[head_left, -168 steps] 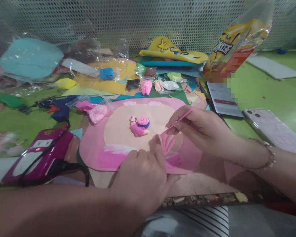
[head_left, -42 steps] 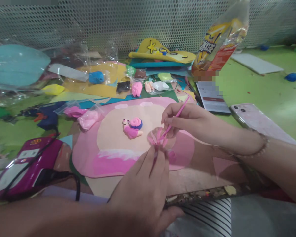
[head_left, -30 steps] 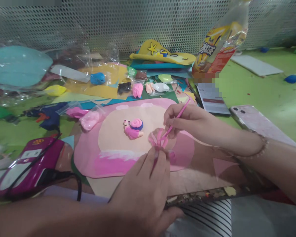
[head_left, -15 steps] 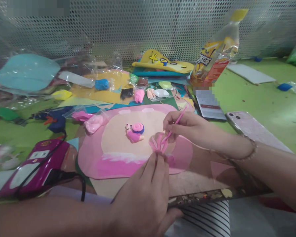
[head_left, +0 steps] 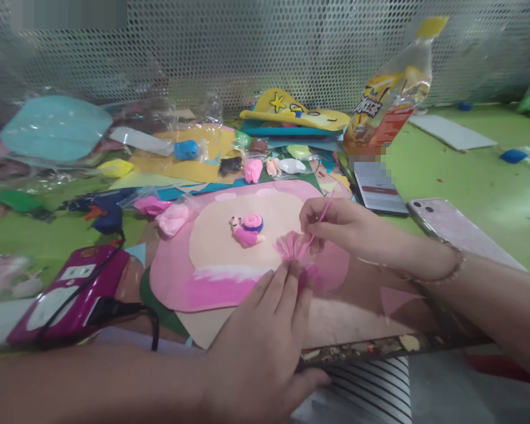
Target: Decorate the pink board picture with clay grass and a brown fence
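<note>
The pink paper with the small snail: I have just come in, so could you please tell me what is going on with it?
A person holds a thin pink stick in the right hand, its lower end at a pink fan shape on the pink paper. The left hand lies flat, fingertips at the fan's near edge. The snail sits on the paper's beige middle, apart from both hands. Small bags of clay lie around the paper.
</note>
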A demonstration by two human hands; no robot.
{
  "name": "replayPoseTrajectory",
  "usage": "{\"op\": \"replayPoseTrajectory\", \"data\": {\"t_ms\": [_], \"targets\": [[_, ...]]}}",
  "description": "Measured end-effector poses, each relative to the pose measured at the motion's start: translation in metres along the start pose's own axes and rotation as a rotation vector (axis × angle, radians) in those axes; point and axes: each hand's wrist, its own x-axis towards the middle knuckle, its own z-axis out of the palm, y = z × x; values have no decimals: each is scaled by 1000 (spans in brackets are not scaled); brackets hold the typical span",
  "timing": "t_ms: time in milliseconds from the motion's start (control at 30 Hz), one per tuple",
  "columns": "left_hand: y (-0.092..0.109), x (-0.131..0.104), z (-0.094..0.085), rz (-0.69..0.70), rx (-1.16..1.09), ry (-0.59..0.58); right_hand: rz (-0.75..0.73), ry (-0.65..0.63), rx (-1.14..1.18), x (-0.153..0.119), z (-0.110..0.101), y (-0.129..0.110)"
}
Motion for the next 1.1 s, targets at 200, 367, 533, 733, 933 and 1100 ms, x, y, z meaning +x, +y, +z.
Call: {"op": "replayPoseTrajectory", "data": {"t_ms": [200, 367, 533, 733, 933, 1100], "targets": [[4, 0, -2, 85, 120, 92, 26, -10, 13, -1, -2, -1], [6, -2, 0, 103, 174, 117, 82, -65, 62, -1, 1, -1], [5, -2, 3, 126, 187, 114, 82, -88, 41, 0, 3, 1], [6, -1, 2, 123, 199, 108, 95, -72, 42, 1, 2, 1], [6, -1, 0, 120, 209, 89, 129, -61, 72, 2, 3, 1], [7, 0, 0, 113, 215, 103, 138, -63, 112, 1, 4, 0]]}}
